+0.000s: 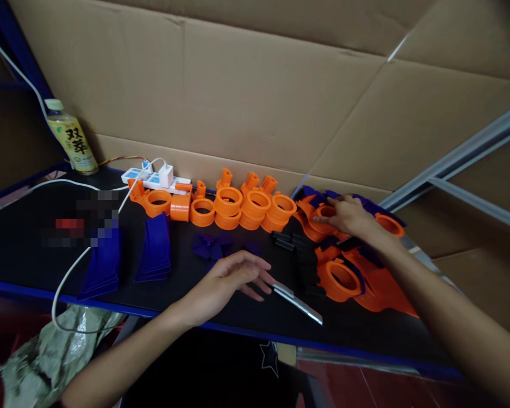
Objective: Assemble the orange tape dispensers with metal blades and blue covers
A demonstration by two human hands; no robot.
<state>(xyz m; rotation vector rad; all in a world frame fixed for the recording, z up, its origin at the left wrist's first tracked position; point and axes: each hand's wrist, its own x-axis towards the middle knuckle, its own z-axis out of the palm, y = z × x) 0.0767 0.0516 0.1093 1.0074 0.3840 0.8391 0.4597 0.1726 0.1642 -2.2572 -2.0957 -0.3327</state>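
Observation:
My left hand (229, 277) hovers open, fingers stretched out, just over the black table (34, 266), its fingertips next to a silvery metal blade tool (298, 301). My right hand (344, 216) reaches to the far right and rests on an orange plastic ring part (323, 218) in a heap of orange and dark blue parts (357, 277); its fingers curl over the part. Small black pieces (287, 241) lie between the two hands.
A row of stacked orange rings (242, 207) lines the back. Two stacks of dark blue curved plates (155, 249) lie at left. A white power strip (157, 180), a trailing white cable (70, 272), a drink bottle (72, 139), and a cardboard wall (259, 85) stand behind.

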